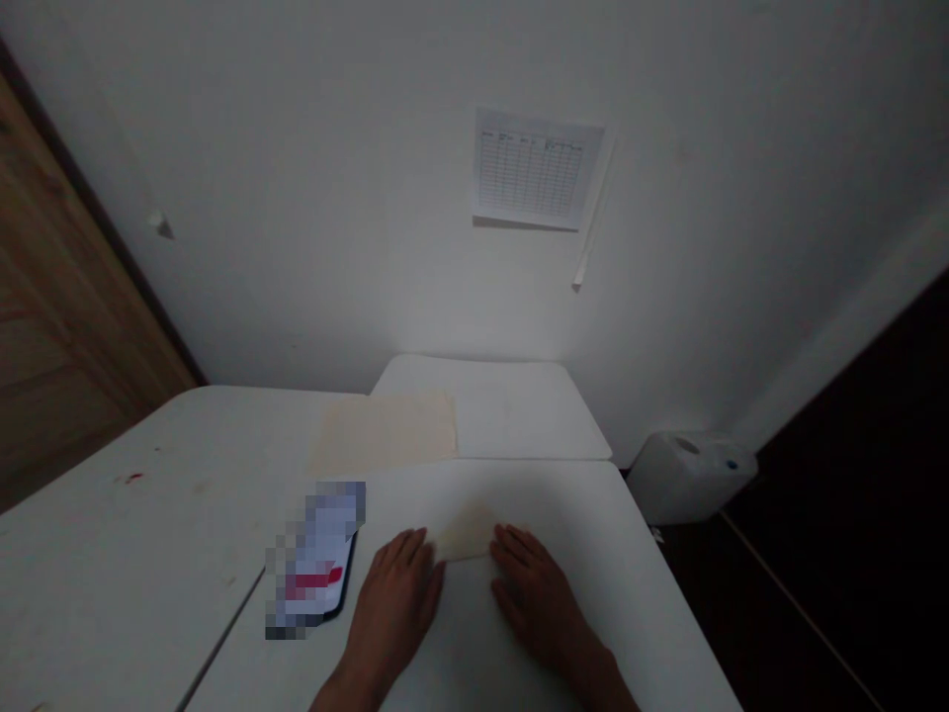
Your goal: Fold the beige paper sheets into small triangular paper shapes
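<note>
While the left hand and right hand lie flat and spread on the worktop, their fingertips touch the near corners of a small cream paper between them, seemingly pinning it flat, gripping nothing. A phone lies just left; the wall chart has print too small to read.
</note>
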`<state>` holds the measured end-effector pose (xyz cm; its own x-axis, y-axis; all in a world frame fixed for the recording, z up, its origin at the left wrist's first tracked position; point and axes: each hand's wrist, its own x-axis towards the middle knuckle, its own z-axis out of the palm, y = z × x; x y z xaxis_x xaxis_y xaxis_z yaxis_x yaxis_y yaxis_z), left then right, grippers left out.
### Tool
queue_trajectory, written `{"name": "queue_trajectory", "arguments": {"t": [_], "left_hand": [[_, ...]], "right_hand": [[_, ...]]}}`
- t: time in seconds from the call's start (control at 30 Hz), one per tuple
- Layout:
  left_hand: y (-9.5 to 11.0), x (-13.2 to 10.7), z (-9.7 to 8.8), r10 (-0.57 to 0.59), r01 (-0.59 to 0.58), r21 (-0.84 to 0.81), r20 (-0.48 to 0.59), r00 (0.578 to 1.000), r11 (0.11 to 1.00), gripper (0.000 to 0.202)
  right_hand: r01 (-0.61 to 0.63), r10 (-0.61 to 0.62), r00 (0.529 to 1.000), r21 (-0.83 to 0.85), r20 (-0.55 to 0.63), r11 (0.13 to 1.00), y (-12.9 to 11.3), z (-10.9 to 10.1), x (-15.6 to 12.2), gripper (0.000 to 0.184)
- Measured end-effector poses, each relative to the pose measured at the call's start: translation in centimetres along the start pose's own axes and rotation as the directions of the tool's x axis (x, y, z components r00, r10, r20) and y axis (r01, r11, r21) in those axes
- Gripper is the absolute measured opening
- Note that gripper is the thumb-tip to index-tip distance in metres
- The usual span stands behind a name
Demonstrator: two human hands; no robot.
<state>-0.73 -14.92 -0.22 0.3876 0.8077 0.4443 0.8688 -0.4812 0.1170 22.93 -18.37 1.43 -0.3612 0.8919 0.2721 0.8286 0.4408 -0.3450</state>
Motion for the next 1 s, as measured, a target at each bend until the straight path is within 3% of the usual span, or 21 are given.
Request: {"name": "queue_trajectory", "arguments": {"t": [0.2,0.47,1.0], "left_hand": [[0.0,3.1,0.7,0.043,-0.039,-0.182,0.014,0.999,0.982,0.028],[-1.1,4.4,1.8,0.040,-0.043,-0.343,-0.016,0.999,0.939,0.025],[-0.7,4.2,1.3,0.009,-0.019,-0.318,-0.033,0.999,0.948,0.031]], "right_hand": [[-0.060,0.061,0.995,0.014,-0.074,0.998,0.9,0.0,0.9,0.033],[-0.132,0.131,0.972,0.010,-0.193,0.991,3.1,0.7,3.7,0.033],[-0.074,0.123,0.930,0.153,-0.346,0.985,3.6,1.0,4.0,0.032]]}}
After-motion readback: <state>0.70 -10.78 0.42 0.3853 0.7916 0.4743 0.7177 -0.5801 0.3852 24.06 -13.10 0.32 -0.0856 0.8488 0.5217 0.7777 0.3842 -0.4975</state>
